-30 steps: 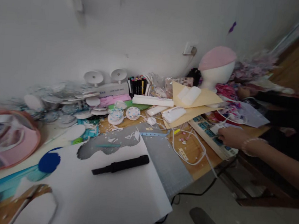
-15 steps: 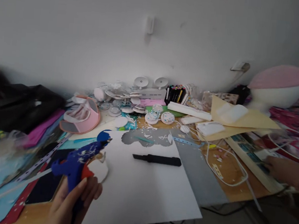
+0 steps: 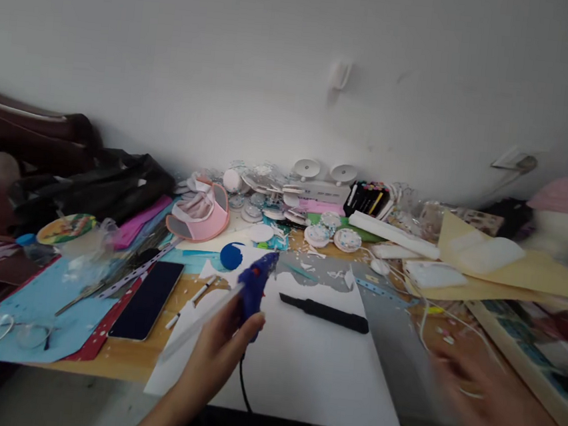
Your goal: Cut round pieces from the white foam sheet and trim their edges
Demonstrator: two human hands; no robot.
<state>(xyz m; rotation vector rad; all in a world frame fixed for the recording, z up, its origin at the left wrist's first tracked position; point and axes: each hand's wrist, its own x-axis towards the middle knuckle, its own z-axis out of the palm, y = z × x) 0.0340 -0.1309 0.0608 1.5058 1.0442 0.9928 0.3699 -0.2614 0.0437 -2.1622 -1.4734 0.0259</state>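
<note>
My left hand is wrapped round the handle of a blue glue gun, a long translucent glue stick poking out of its back. Beneath lies a large white sheet with a wavy cut top edge. A black cutter knife rests on the sheet, right of the glue gun. At the right, my right hand is smeared by motion over the table's right part, near a white cable; its fingers cannot be made out. A blue disc lies by the sheet's upper left corner.
A dark phone, glasses and scissors lie left. Behind are a pink visor, round white pieces, markers and a white glue-stick-like bar. Yellow paper and a framed item stand right; a cord hangs below the glue gun.
The view has swung left. My left hand has moved with the glue gun from the sheet's left side to over the sheet. My right hand has come inward from the far right.
</note>
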